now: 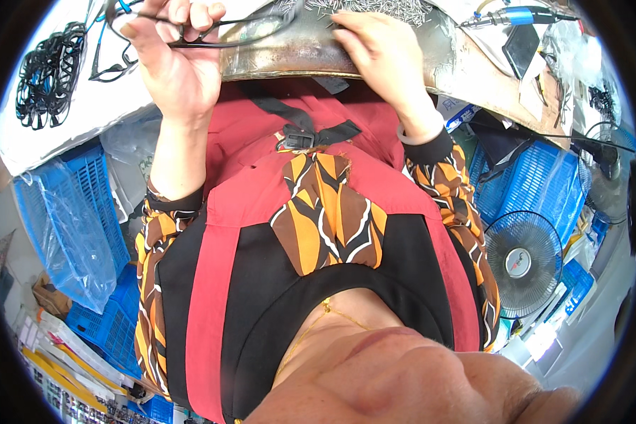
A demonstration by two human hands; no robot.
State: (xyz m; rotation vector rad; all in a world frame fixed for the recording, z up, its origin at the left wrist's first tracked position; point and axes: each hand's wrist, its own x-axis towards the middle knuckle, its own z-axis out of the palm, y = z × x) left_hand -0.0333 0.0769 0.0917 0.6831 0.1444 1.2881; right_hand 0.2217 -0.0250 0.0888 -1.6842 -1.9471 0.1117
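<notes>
My left hand (182, 67) is closed around a black eyeglass frame (261, 37), holding it up over the near edge of the bench. Part of the frame is cut off by the upper edge of the view. To the right, my right hand (389, 60) has its thumb and forefinger drawn together above a worn metal tray (283, 65). Whatever sits between those fingertips is too small to make out. Just beyond them lies a heap of small, thin silvery metal pins or screws (399, 10).
Several black eyeglass frames (49, 74) lie stacked at the left, with another frame (113, 71) nearer. A blue-handled corded tool (523, 15) and a flat black rectangular object (520, 51) are at right. Blue baskets (109, 205) and a fan (523, 283) stand below.
</notes>
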